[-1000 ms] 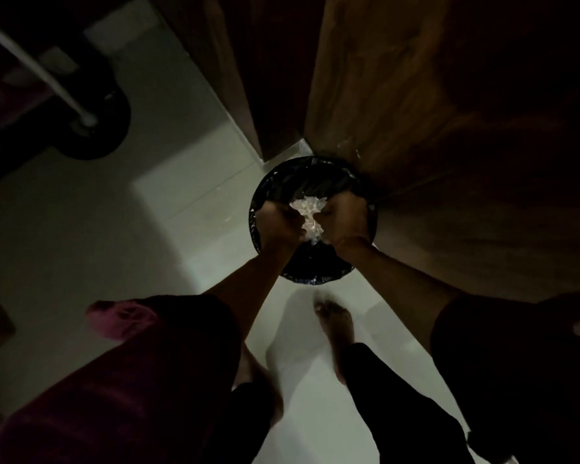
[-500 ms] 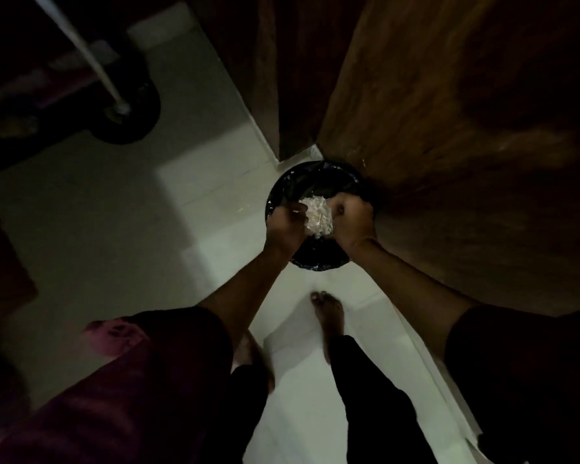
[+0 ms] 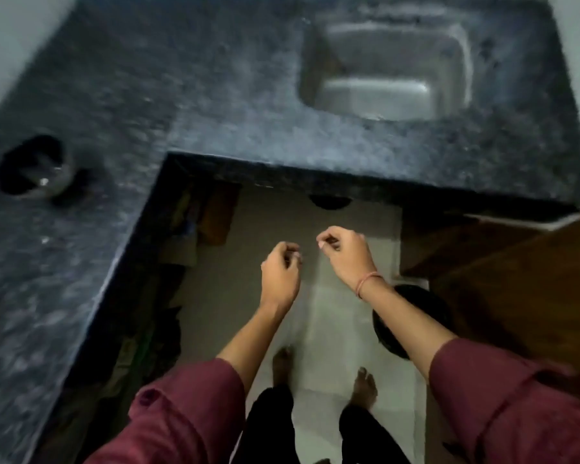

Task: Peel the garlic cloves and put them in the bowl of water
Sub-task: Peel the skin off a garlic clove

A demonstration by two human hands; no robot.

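Both hands hang in front of me over the floor (image 3: 335, 333), inside the corner of the L-shaped desk (image 3: 215, 95), touching nothing on it. The left hand (image 3: 280, 272) has its fingers curled in toward the thumb. The right hand (image 3: 345, 256) is curled the same way, with a small pale speck at its fingertips. The frame is blurred, so I cannot tell whether either hand is pinching a clove or a scrap of skin, or nothing.

The bowl (image 3: 58, 187) stands on the left wing of the desk, well apart from both hands, to their left and somewhat farther away. A glint inside suggests water. It is round, so no axis matters, only the direction. The left hand is the nearer one, and the right would have to cross over it. I see no garlic cloves on the desk.

The sink (image 3: 315, 82) is far right, and a dark bin (image 3: 412, 306) sits low by the right forearm. I judge the next reach goes left.
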